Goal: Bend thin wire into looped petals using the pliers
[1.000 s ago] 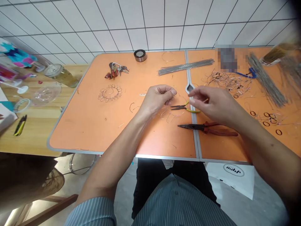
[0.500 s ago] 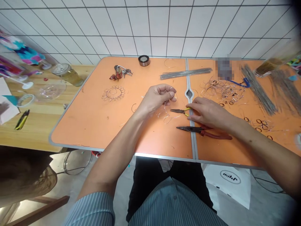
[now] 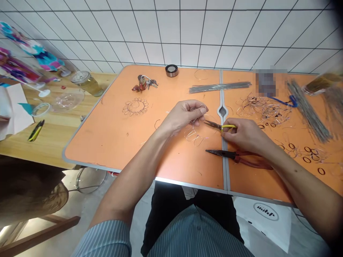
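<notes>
Item 1, wire piece (image 3: 197, 135): loops of thin wire, below my left hand (image 3: 186, 114), whose thumb and fingers pinch its upper part above the table (image 3: 107, 139). Whether its lowest loops touch the surface, I cannot tell.

Item 2, small pliers (image 3: 222, 127): yellow handles grasped in my right hand (image 3: 242, 132), nose pointing toward the wire. Just changed: they lay on the table a second ago and are now in hand, so both my hands are occupied, with tool and wire close together.

Item 3, large pliers (image 3: 235, 155): red handles, lying across the table's seam, nearer my body.

Item 4, looped ring (image 3: 130, 108): flat, left of the left hand.

Item 5, far side: keys (image 3: 146, 84), tape roll (image 3: 171, 70), wire bundle (image 3: 219, 87) across the seam.

Item 6, right side: wire tangle (image 3: 264, 107), with small dark rings (image 3: 318, 171) nearer me.
</notes>
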The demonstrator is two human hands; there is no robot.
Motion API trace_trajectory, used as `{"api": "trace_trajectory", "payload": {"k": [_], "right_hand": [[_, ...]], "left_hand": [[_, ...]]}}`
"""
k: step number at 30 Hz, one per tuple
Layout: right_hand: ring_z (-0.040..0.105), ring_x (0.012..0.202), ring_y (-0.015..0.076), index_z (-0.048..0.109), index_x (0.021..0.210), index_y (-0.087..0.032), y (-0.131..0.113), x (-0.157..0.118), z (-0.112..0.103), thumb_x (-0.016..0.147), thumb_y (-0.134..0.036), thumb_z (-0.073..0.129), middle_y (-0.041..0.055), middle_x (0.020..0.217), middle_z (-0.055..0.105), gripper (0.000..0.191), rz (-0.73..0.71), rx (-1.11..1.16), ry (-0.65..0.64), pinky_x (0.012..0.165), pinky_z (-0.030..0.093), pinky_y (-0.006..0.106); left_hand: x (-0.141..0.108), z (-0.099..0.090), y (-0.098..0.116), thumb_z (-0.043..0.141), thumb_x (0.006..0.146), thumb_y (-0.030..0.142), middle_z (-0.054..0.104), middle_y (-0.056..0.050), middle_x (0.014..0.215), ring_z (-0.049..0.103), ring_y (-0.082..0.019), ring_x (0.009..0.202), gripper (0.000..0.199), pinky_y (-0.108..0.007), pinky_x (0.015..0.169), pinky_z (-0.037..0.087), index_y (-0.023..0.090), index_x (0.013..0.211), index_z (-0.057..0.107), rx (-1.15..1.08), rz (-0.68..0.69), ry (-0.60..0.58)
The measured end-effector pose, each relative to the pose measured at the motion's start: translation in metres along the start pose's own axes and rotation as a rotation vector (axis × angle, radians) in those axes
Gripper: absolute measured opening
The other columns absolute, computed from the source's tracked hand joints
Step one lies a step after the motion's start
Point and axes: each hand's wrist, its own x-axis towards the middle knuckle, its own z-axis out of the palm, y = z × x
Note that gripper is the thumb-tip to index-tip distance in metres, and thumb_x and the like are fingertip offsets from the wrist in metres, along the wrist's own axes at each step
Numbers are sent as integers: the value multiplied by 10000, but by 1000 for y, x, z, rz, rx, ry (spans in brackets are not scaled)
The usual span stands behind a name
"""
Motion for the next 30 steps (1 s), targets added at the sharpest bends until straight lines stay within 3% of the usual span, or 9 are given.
{"api": "trace_trajectory", "payload": {"k": [3,6,11,17,22,27,30], "right_hand": [[605,710,236,671,855,-288,8,3,0,931,-363,745,5,762,694,130,32,96,65,669,417,373],[607,709,232,649,859,-289,0,2,2,936,-393,792,2,758,688,193,64,196,53,664,422,368],[473,593,178,650,935,-282,-15,-7,4,1054,-483,770,-48,639,572,263,143,562,-174,626,381,341],[457,662,154,741,1107,-251,3,-3,11,952,-603,934,13,890,730,430,102,850,-179,629,346,320],[542,688,199,833,953,-230,-5,-3,-5,1038,-697,759,14,741,630,480,51,449,-59,668,417,353],[639,751,262,790,842,-281,-12,0,-22,1082,-631,665,48,784,718,442,-83,123,25,717,428,396],[653,774,287,784,889,-285,-3,7,-26,1082,-636,676,57,794,736,415,-111,-35,48,714,384,406]], "left_hand": [[-1,1,1,945,956,314,764,-5,793,641,-72,603,180,-194,602,522,179,954,827,-4,7,10],[-2,2,3,951,946,290,749,1,772,633,-72,589,181,-196,592,518,174,923,814,-9,-10,20],[-2,4,6,991,885,274,737,12,762,625,-69,575,214,-204,604,533,168,911,808,-21,-38,57],[-1,5,8,936,909,205,716,23,732,616,-68,550,154,-207,583,519,169,883,788,-42,-21,96],[-1,6,7,902,950,222,734,19,756,605,-59,539,137,-202,567,500,175,893,787,-11,-5,133],[0,6,5,890,970,243,782,2,832,605,-50,519,163,-210,555,486,176,890,764,4,-6,132],[0,5,5,858,993,238,792,-1,850,609,-50,505,155,-214,544,475,175,892,759,11,-10,119]]}}
